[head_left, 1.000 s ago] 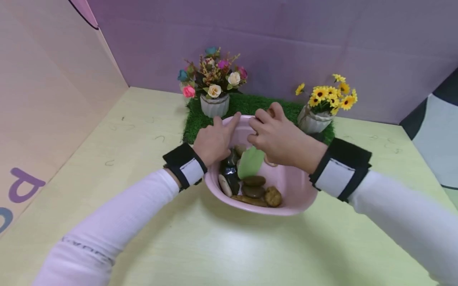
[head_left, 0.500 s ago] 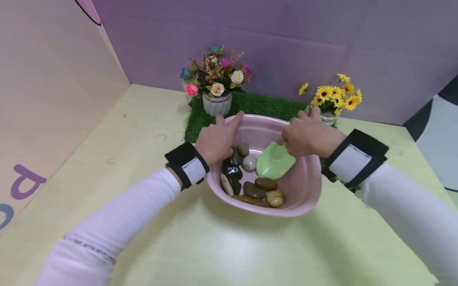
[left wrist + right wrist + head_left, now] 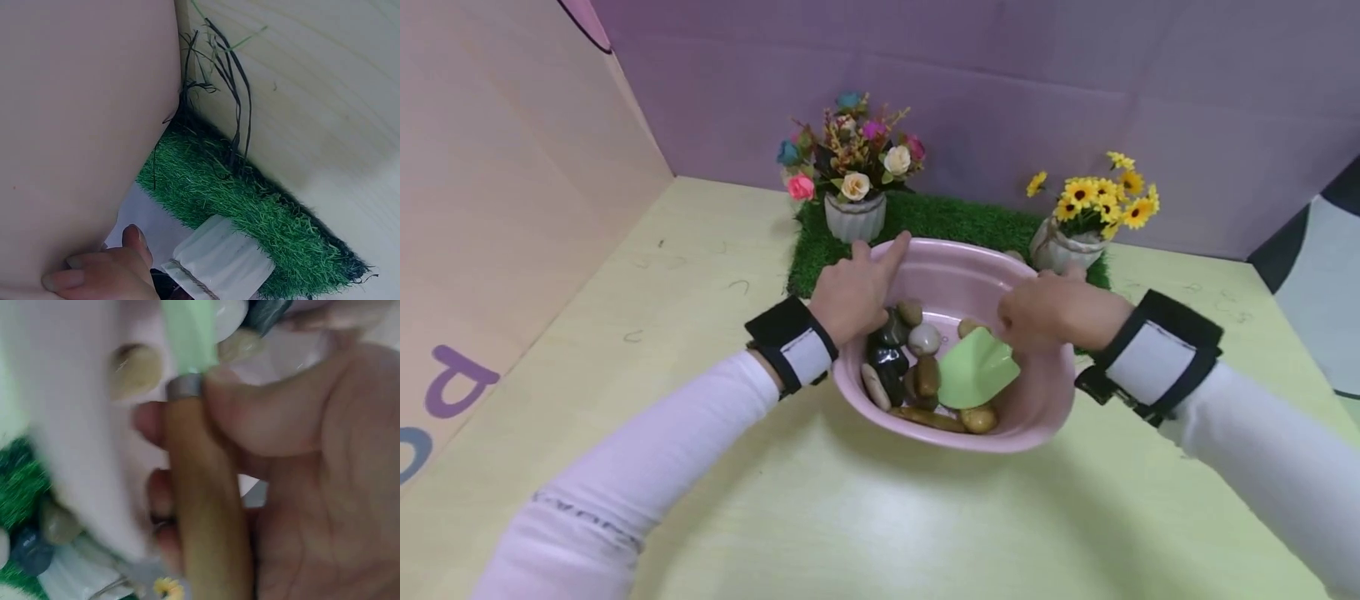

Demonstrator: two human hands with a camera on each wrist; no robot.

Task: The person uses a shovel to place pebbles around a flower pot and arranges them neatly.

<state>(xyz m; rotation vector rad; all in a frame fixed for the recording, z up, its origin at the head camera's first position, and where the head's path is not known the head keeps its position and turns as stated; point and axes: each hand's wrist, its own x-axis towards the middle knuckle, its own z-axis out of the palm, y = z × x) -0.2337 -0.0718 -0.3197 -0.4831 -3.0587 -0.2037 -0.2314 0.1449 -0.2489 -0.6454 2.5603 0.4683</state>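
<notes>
A pink basin point(image 3: 947, 442) holds several smooth stones, among them a pale grey stone point(image 3: 924, 340), a brown stone point(image 3: 927, 375) and a tan stone point(image 3: 978, 418). My left hand point(image 3: 850, 296) grips the basin's left rim, thumb inside and fingertips against the outer wall in the left wrist view. My right hand point(image 3: 1048, 312) holds a small trowel by its wooden handle point(image 3: 206, 506), fingers curled round it. The trowel's light green blade point(image 3: 973, 371) is down among the stones, against the brown one. It partly covers the stones beneath.
Behind the basin lies an artificial grass mat point(image 3: 955, 218). A pot of mixed flowers point(image 3: 855, 218) stands on it at left, a pot of yellow flowers point(image 3: 1060, 248) at right. Stones point(image 3: 59, 522) lie beside the right pot. A purple wall point(image 3: 970, 100) rises behind the table point(image 3: 880, 533).
The right hand has moved rightward, then lower, bringing the trowel's blade among the stones. The brown stone has shifted left and turned. The left hand stays on the rim.
</notes>
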